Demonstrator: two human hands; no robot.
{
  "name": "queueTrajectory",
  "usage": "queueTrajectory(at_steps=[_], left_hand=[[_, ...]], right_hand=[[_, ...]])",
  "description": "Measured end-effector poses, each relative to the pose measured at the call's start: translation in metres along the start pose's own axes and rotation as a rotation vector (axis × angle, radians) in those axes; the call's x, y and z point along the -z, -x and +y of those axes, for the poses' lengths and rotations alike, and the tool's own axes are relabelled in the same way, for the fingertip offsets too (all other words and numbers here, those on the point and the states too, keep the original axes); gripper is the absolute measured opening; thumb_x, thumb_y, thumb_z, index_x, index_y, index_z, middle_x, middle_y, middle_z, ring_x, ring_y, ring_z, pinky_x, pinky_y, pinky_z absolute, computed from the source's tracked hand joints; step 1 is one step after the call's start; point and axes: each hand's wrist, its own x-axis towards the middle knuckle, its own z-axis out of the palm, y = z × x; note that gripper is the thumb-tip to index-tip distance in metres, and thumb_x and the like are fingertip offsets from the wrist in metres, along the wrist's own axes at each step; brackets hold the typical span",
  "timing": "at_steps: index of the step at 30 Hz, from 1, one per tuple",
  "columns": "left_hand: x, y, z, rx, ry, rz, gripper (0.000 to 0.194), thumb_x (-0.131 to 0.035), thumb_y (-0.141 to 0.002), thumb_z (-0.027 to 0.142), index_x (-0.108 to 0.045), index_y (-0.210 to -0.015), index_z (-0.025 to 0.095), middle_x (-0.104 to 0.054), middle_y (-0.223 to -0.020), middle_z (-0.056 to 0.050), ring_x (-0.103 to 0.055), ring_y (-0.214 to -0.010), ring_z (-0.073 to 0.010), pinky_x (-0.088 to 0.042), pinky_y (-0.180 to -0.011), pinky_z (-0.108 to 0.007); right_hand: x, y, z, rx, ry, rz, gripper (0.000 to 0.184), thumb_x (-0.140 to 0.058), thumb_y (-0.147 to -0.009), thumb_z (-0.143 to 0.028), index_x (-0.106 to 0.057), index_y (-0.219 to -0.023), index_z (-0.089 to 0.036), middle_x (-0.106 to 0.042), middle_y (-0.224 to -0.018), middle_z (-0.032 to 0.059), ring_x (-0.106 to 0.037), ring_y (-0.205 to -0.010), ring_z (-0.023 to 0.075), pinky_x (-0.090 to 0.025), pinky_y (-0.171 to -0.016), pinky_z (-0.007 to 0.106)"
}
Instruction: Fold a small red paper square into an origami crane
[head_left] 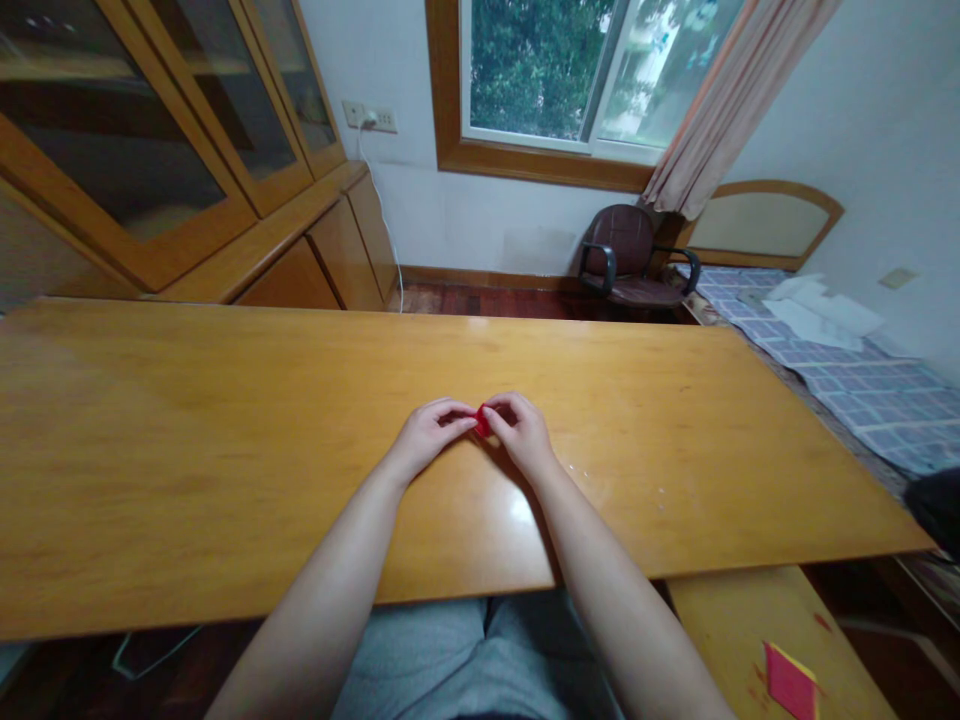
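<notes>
A small red piece, perhaps folded paper, is held between both hands over the middle of the wooden table. My left hand pinches its left side between thumb and fingers. On the other side, my right hand grips it with thumb and forefinger. Most of the piece is covered by my fingertips, so its exact shape cannot be made out. Several tiny white bits lie on the tabletop to the right of my right hand.
A lower wooden surface at the front right bears a red and yellow packet or paper stack. A glass-door cabinet stands at the back left. Beyond the table are an armchair and a bed with a checked cover.
</notes>
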Motion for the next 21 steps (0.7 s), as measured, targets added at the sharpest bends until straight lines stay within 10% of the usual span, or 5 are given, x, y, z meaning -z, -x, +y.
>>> queueTrajectory(at_steps=[21], left_hand=[[0.003, -0.0021, -0.0006, -0.049, -0.05, -0.061, 0.029, -0.06, -0.086, 0.044, -0.075, -0.095, 0.02, -0.071, -0.091, -0.006, -0.065, -0.087, -0.0203, -0.049, -0.083, -0.032]], right_hand=[[0.0028, 0.0002, -0.0045, 0.043, 0.021, -0.022, 0.011, -0.064, -0.087, -0.029, -0.07, -0.083, -0.021, -0.066, -0.08, 0.0032, -0.062, -0.077, 0.0169, -0.049, -0.073, 0.029]])
